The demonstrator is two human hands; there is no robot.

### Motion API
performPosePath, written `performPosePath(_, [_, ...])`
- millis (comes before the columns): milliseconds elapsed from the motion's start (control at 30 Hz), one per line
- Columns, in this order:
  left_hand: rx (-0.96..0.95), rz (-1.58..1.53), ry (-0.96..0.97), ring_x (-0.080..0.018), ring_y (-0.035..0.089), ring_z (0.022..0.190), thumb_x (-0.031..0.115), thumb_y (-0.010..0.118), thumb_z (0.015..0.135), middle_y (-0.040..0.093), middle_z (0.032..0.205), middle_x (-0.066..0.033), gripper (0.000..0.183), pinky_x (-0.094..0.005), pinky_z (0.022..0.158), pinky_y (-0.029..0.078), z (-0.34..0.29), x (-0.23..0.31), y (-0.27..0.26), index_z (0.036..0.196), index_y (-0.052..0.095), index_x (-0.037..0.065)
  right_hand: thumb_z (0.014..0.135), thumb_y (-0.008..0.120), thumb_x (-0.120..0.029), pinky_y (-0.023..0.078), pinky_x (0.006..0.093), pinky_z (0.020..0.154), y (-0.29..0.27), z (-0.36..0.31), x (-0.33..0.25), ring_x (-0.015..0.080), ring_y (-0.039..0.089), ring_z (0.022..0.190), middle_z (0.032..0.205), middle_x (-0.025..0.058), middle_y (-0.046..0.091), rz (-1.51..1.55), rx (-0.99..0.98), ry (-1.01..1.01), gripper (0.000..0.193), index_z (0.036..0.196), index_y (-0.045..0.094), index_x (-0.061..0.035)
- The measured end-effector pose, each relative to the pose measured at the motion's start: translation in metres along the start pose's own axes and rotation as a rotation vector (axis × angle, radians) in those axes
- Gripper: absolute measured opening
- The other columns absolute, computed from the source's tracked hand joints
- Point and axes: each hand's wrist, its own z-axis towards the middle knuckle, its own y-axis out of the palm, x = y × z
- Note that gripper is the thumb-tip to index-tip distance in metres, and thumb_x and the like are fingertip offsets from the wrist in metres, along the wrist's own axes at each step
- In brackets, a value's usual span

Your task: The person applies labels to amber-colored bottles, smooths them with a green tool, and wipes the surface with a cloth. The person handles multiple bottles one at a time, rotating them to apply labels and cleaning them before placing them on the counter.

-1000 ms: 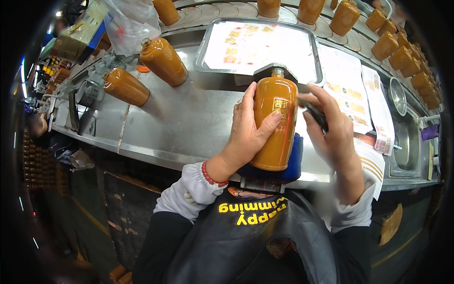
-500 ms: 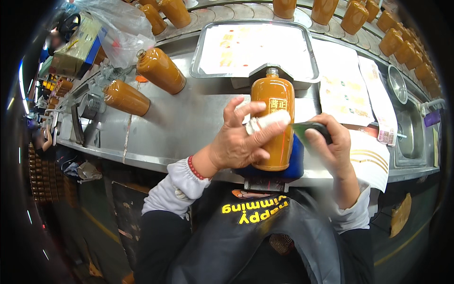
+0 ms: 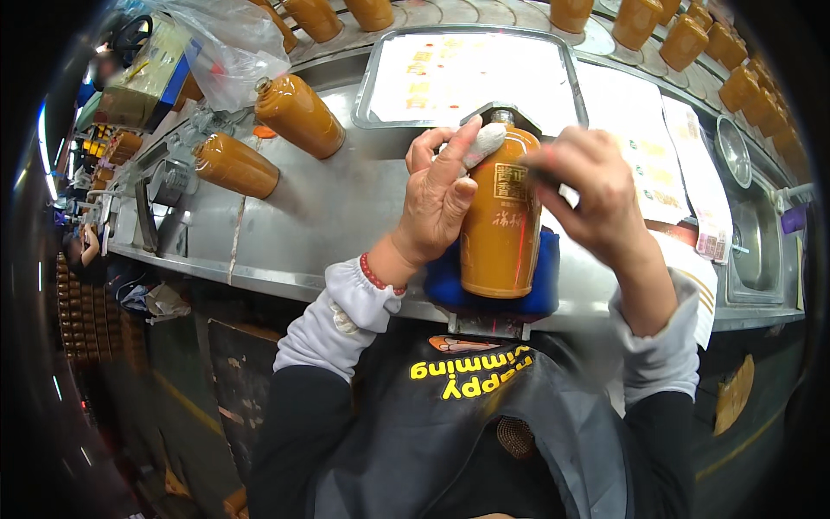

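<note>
bottle (image 3: 501, 216) upright – neck away, left hand (image 3: 441, 203) touching

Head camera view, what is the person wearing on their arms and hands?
Both hands are bare, no gloves. The left hand has a red bead bracelet at the wrist and a whitish wrap on one fingertip. Both forearms wear light grey sleeves with gathered elastic cuffs over dark upper sleeves. The right hand shows no jewellery.
</note>
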Motion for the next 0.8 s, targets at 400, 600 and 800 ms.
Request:
performPosePath(400, [-0.224, 0.288, 0.237, -0.0256, 0.045, 0.125, 0.057, 0.035, 0.106, 0.067, 0.127, 0.0004, 0.056, -0.0525, 0.118, 0.017, -0.024, 0.014, -0.016, 0.131, 0.070, 0.020, 0.071, 0.083, -0.008, 0.038, 0.0376, 0.069, 0.014, -0.079, -0.018, 0.0224, 0.052, 0.074, 0.083, 0.0042, 0.059, 0.192, 0.091, -0.036, 0.032, 0.102, 0.074, -0.0106])
performPosePath(600, [-0.310, 0.247, 0.391, -0.0171, 0.050, 0.117, 0.056, 0.042, 0.104, 0.068, 0.112, 0.0074, 0.049, -0.0484, 0.119, 0.016, 0.009, 0.010, -0.018, 0.128, 0.072, 0.026, 0.077, 0.078, -0.008, 0.041, 0.0364, 0.069, 0.001, -0.077, -0.013, 0.0240, 0.054, 0.071, 0.077, 0.0076, 0.060, 0.358, 0.021, 0.243, 0.019, 0.095, 0.071, -0.0033])
performPosePath(800, [-0.171, 0.172, 0.320, -0.0196, 0.051, 0.119, 0.053, 0.042, 0.105, 0.077, 0.106, 0.0062, 0.051, -0.0471, 0.118, 0.015, 0.043, -0.015, -0.011, 0.138, 0.065, 0.021, 0.081, 0.077, -0.014, 0.047, 0.0371, 0.069, -0.005, -0.028, -0.008, 0.0284, 0.060, 0.071, 0.075, 0.0099, 0.062, 0.394, -0.174, 0.195, 0.017, 0.095, 0.071, -0.0059])
